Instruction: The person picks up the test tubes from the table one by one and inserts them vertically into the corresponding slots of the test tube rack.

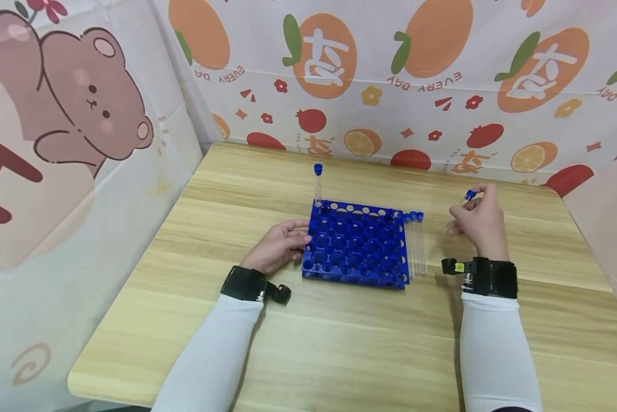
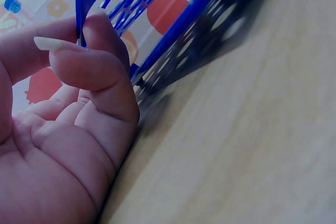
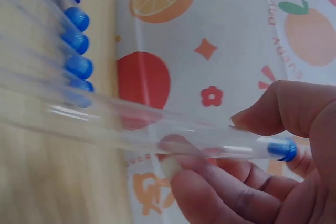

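My left hand (image 1: 279, 246) grips the left edge of a blue plastic test tube rack (image 1: 356, 243), thumb and fingers on either side of the edge in the left wrist view. One clear test tube with a blue cap (image 1: 317, 184) stands upright in the rack's back left corner hole. To the right of the rack, my right hand (image 1: 481, 220) holds another clear test tube (image 3: 210, 139) between thumb and fingers. This tube is tilted, its blue cap (image 3: 283, 149) towards my palm in the right wrist view.
Several capped test tubes (image 1: 416, 246) lie side by side along the rack's right side, caps towards the back. A wooden table (image 1: 334, 355) carries everything. Behind it hangs a fruit-printed cloth (image 1: 380, 109), and a bear-printed cloth (image 1: 87, 229) hangs on the left.
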{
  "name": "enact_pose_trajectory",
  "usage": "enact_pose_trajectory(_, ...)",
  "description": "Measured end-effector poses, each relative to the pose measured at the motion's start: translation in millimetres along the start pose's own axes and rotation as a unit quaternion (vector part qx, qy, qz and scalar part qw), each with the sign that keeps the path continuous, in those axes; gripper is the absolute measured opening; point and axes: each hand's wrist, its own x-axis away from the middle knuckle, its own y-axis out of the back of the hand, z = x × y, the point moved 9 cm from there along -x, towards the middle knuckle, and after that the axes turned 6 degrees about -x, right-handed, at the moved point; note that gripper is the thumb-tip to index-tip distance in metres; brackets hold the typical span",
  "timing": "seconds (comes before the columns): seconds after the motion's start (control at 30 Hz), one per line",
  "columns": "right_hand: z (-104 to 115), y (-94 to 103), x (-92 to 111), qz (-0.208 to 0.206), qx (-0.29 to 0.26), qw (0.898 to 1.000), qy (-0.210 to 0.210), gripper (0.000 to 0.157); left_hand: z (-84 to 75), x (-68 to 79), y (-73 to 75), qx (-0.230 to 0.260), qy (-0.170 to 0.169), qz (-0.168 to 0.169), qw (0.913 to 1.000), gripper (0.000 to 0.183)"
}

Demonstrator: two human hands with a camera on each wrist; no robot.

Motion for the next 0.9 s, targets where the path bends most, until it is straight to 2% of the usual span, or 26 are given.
enact_pose_trajectory(0.17,17.7,10.5,5.3,-0.052,0.035,0.997,0.047,0.046,-1.1,0.3,-0.4,0.004,0.001,-0.002,1.0,0.052)
enact_pose_trajectory(0.33,27.2,14.6,9.1,-0.082,0.07,0.992,0.067,0.042,-1.2,0.9,-1.5,0.005,0.002,0.001,1.0,0.052)
enact_pose_trajectory(0.9,37.5,5.8,11.9,-0.082,0.081,0.988,0.103,0.035,-0.6,-0.9,-1.4,0.003,-0.002,0.004,1.0,0.05)
